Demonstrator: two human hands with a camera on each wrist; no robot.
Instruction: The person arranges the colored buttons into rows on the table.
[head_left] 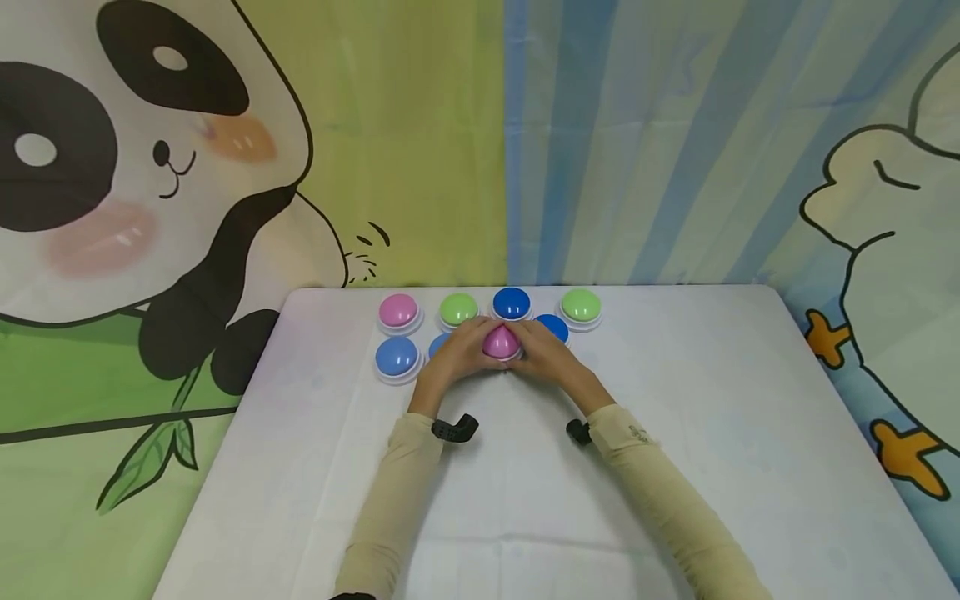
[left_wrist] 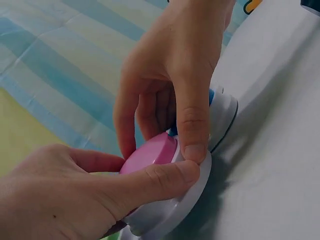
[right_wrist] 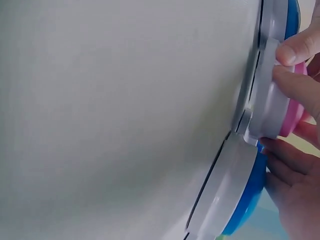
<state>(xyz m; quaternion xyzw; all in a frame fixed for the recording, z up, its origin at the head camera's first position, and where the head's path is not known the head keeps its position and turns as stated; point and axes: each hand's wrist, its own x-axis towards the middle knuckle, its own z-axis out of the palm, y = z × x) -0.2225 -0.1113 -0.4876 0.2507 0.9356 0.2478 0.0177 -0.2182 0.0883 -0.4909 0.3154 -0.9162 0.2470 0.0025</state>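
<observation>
A pink dome push button [head_left: 501, 342] with a white base is between my two hands. My left hand [head_left: 467, 350] holds its left side, and my right hand [head_left: 546, 352] grips the right side. In the left wrist view, both thumbs press the white rim near each other, while fingers reach the far side of the pink dome. In the right wrist view, the button's white base [right_wrist: 270, 105] sits between two blue-topped buttons and overlaps the edge of the lower one. Whether it is fully down on the table cannot be told.
Around the hands on the white table [head_left: 315, 500] stand a pink button [head_left: 398, 311], two green buttons [head_left: 458, 309], a dark blue button [head_left: 512, 303], another blue one [head_left: 553, 327], a light blue one [head_left: 397, 357] and a partly hidden blue one [head_left: 437, 344]. A printed curtain [head_left: 420, 150] hangs behind.
</observation>
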